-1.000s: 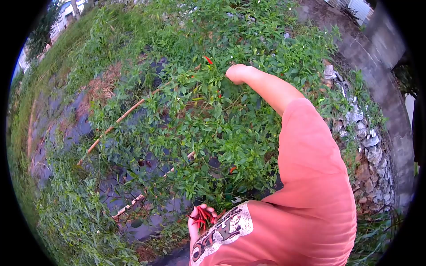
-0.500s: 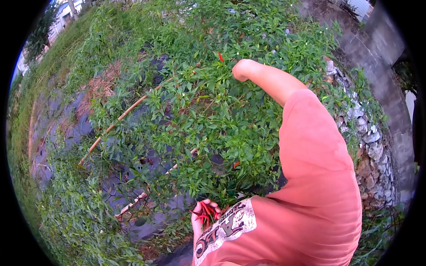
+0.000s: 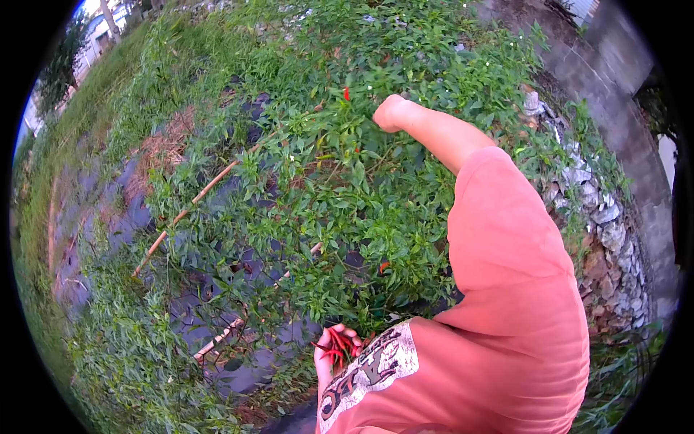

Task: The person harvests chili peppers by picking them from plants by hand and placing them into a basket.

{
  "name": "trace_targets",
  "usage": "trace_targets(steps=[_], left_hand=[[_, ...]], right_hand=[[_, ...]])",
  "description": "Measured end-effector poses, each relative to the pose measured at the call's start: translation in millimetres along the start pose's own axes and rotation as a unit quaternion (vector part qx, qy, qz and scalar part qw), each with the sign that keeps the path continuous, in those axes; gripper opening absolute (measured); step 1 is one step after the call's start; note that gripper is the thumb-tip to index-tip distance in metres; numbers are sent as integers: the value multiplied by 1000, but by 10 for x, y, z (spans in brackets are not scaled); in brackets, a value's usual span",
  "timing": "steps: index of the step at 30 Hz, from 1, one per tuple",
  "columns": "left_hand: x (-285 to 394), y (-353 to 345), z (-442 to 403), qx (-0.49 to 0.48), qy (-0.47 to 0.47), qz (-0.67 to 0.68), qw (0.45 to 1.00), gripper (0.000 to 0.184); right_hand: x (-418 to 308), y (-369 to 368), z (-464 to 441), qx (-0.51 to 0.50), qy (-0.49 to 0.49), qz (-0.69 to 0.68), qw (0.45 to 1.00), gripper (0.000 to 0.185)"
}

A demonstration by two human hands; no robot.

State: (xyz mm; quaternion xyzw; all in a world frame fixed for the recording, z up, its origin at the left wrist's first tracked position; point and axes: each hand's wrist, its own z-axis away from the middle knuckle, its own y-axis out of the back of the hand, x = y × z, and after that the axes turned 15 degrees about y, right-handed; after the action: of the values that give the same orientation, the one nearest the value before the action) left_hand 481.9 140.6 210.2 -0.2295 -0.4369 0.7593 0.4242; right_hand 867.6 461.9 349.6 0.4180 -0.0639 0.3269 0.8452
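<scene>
My left hand [image 3: 323, 350] is cupped close to my shirt at the bottom, its fingers curled round several red chili peppers [image 3: 337, 347]. My right hand [image 3: 391, 113] reaches out into the chili plants [image 3: 376, 188]; its bent back shows, while leaves and the hand itself hide the fingers. A red chili [image 3: 346, 93] hangs among the leaves just left of that hand. Lower on the plants, an orange-red chili [image 3: 384, 267] shows between the leaves.
Bamboo poles [image 3: 184, 211] lie slanting through the plants on the left. Dark plastic sheeting [image 3: 249, 372] covers the soil between rows. At the right, a stone edging [image 3: 606, 230] runs beside a grey concrete strip [image 3: 578, 87].
My right hand has shifted slightly left among the leaves. The nearby plant stems have moved, and the red chili beside the hand sits a little farther left. My left hand still holds the chili peppers.
</scene>
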Motion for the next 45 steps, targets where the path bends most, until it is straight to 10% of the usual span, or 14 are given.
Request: trace_targets(steps=[7,12,22,45], left_hand=[[12,-145,19,-28,9,-41,999,34],[35,-226,20,-29,24,-70,997,35],[54,-239,83,-23,19,-86,996,36],[116,-313,240,-22,-16,-96,995,34]], right_hand=[[-38,42,95,299,-30,-299,906,28],[-499,69,127,141,-83,-419,893,26],[-740,-227,-332,320,-178,-511,778,33],[-716,-626,-559,252,-200,-512,796,19]])
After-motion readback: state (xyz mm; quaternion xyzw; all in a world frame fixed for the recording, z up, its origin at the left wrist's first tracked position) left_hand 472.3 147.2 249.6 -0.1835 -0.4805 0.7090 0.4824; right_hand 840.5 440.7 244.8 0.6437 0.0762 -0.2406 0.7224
